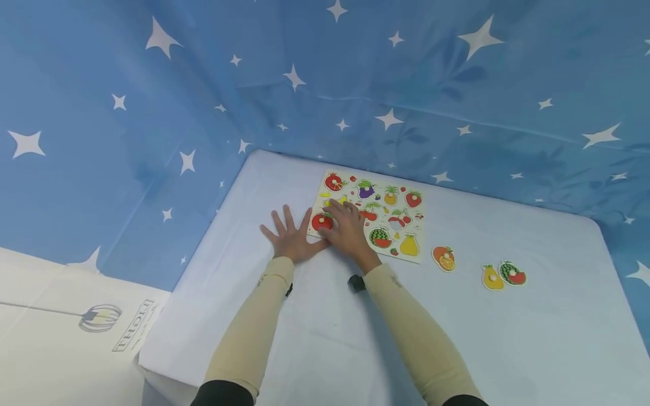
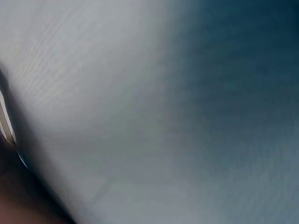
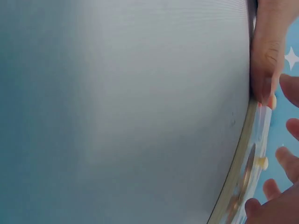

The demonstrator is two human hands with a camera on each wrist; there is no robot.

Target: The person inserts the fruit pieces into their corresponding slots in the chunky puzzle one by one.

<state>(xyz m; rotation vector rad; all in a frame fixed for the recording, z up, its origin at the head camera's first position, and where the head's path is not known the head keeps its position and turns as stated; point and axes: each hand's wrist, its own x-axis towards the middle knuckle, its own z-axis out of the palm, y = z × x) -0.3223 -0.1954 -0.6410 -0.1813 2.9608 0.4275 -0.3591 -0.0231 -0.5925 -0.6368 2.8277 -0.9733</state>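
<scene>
My left hand (image 1: 294, 243) lies flat with fingers spread, left of a fruit puzzle board (image 1: 416, 211). In the right wrist view, the left thumb (image 3: 267, 51) rests at the board's near edge (image 3: 233, 172), beside a reddish knob (image 3: 273, 102). Over the board's left part is my right hand (image 1: 350, 231), its fingers loosely bent and apart, holding nothing. Its thumb overlaps a round red fruit piece (image 1: 319, 221), and its other fingers partly cover a yellow piece (image 1: 343, 200). The left wrist view shows mostly blurred white cloth (image 2: 107, 130).
Right of the board lie an orange piece (image 1: 444, 259), a yellow pear piece (image 1: 492, 278) and a watermelon piece (image 1: 513, 273), on a white-covered table (image 1: 548, 332). A blue starred curtain (image 1: 315, 113) hangs behind; printed pale cloth (image 1: 56, 338) is at the left.
</scene>
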